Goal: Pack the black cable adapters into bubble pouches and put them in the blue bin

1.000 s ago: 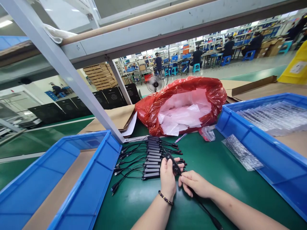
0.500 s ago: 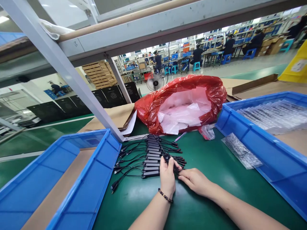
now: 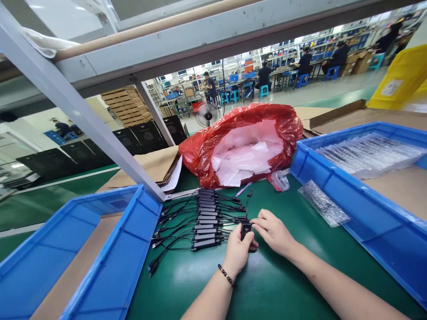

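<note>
My left hand (image 3: pixel 238 251) is closed around a black adapter cable (image 3: pixel 246 229), its small box-shaped body between thumb and fingers. One end of that cable rises above the hand to a dark plug. At the right side of the body, the thumb and fingers of my right hand (image 3: pixel 273 231) pinch close to where the cable leaves it; the exact contact is partly hidden. Just left of both hands, a row of similar adapter cables (image 3: pixel 205 229) with grey-topped bodies lies on the green table (image 3: pixel 200 289), their leads spread to both sides.
A red plastic bag (image 3: pixel 193 155) holding bubble-wrap pouches stands at the back. Blue bins flank me: a left bin (image 3: pixel 133 244) lined with cardboard, and a right bin (image 3: pixel 353 195) with a row of wrapped items. A bubble-wrap pouch (image 3: pixel 323 204) lies beside the right bin. People sit far behind.
The held adapter cable has turned, so its lead now points up. My right hand has shifted from the body's lower end to its upper right side. The view has swung slightly right.
</note>
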`<state>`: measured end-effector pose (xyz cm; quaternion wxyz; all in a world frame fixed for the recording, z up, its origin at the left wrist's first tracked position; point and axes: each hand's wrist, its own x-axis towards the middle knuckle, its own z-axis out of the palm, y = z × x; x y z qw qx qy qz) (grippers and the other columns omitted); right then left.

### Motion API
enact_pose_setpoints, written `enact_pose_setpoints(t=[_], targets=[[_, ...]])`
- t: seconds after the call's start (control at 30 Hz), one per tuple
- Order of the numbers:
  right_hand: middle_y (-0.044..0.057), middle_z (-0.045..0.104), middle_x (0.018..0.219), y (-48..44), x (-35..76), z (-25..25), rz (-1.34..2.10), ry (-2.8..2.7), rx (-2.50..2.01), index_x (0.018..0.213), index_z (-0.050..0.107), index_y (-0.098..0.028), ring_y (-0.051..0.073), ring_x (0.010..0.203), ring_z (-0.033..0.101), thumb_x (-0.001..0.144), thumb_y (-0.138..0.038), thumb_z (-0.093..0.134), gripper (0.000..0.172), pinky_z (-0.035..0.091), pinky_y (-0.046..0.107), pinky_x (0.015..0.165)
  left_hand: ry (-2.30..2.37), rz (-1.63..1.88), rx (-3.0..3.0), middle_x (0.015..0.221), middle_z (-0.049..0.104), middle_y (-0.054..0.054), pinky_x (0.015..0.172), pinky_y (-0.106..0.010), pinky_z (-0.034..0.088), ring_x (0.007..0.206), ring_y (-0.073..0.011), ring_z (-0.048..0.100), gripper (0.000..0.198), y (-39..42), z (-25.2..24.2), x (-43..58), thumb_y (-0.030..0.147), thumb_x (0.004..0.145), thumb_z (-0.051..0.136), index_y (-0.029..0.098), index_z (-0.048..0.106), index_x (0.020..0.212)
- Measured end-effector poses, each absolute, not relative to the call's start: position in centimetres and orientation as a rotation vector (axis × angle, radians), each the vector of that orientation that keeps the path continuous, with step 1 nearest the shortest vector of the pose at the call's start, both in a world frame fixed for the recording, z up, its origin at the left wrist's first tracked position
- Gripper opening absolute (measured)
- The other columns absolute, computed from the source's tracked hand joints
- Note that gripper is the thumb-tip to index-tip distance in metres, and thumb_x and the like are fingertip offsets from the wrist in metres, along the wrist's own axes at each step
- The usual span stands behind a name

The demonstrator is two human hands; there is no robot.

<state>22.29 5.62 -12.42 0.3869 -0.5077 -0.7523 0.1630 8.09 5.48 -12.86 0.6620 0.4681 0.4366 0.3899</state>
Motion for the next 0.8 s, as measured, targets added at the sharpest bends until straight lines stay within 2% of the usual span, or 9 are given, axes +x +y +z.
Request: enact_pose_setpoints(t=[0.1, 0.17, 0.27, 0.37, 0.5, 0.7, 0.8], targets=[[0.001, 0.044, 0.060, 5.4, 21.6, -12.0, 0.960, -1.614, -1.238, 0.073, 0.067, -0.016, 0.013, 0.057, 0.045, 0.084, -0.041, 0.044, 0.036, 0.036, 0.025, 0.053, 0.979, 0.915, 1.103, 0.065, 0.056, -0.001, 0.040, -0.018, 0.044, 0.060, -0.0129, 0.057, 0.037, 5.5, -12.8, 8.1, 0.043, 0.070, 0.060, 0.013, 0.053, 0.091], [-0.001, 0.044, 0.055, 5.4, 21.4, -12.0, 1.282, -1.357, -1.148, 0.078, 0.067, -0.014, 0.010, 0.049, 0.042, 0.079, -0.048, 0.050, 0.038, 0.032, 0.024, 0.047, 0.951, 0.927, 1.124, 0.071, 0.058, -0.003, 0.033, -0.016, 0.039, 0.062, -0.0145, 0.059, 0.037, 5.5, -12.8, 8.1, 0.044, 0.071, 0.058, 0.014, 0.053, 0.092], [-0.003, 0.045, 0.047, 5.5, 21.2, -12.2, 1.543, -1.069, -1.045, 0.086, 0.066, -0.009, 0.008, 0.041, 0.038, 0.071, -0.048, 0.061, 0.042, 0.026, 0.022, 0.043, 0.871, 0.923, 1.098, 0.069, 0.059, -0.003, 0.028, -0.013, 0.032, 0.054, -0.0129, 0.059, 0.034, 5.4, -12.8, 8.0, 0.044, 0.075, 0.055, 0.014, 0.051, 0.088], [-0.003, 0.048, 0.045, 5.7, 21.2, -12.3, 1.601, -0.934, -1.007, 0.080, 0.066, -0.011, 0.008, 0.039, 0.040, 0.063, -0.042, 0.070, 0.036, 0.026, 0.021, 0.042, 0.768, 0.904, 1.031, 0.063, 0.058, -0.002, 0.027, -0.012, 0.026, 0.045, -0.0105, 0.057, 0.032, 5.3, -12.9, 8.0, 0.044, 0.075, 0.055, 0.014, 0.049, 0.084], [-0.001, 0.055, 0.057, 5.6, 21.2, -12.3, 1.546, -0.874, -0.956, 0.067, 0.064, -0.014, 0.007, 0.047, 0.044, 0.054, -0.033, 0.077, 0.027, 0.035, 0.022, 0.048, 0.717, 0.870, 0.965, 0.053, 0.054, 0.002, 0.026, -0.011, 0.022, 0.038, -0.0085, 0.053, 0.034, 5.2, -12.9, 7.9, 0.044, 0.072, 0.059, 0.014, 0.047, 0.082], [0.000, 0.054, 0.064, 5.3, 20.9, -12.4, 1.456, -0.983, -0.921, 0.063, 0.059, -0.014, 0.010, 0.053, 0.048, 0.060, -0.034, 0.074, 0.025, 0.040, 0.024, 0.052, 0.785, 0.809, 0.948, 0.049, 0.052, 0.004, 0.026, -0.012, 0.019, 0.034, -0.0061, 0.047, 0.034, 5.0, -12.1, 7.9, 0.041, 0.067, 0.064, 0.014, 0.047, 0.079], [-0.002, 0.051, 0.060, 5.4, 21.0, -12.1, 1.587, -0.919, -0.892, 0.076, 0.059, -0.015, 0.008, 0.048, 0.044, 0.063, -0.039, 0.072, 0.030, 0.036, 0.023, 0.047, 0.840, 0.775, 0.992, 0.048, 0.051, 0.004, 0.027, -0.014, 0.018, 0.034, -0.0067, 0.047, 0.031, 5.0, -11.8, 8.0, 0.039, 0.066, 0.063, 0.015, 0.047, 0.076]])
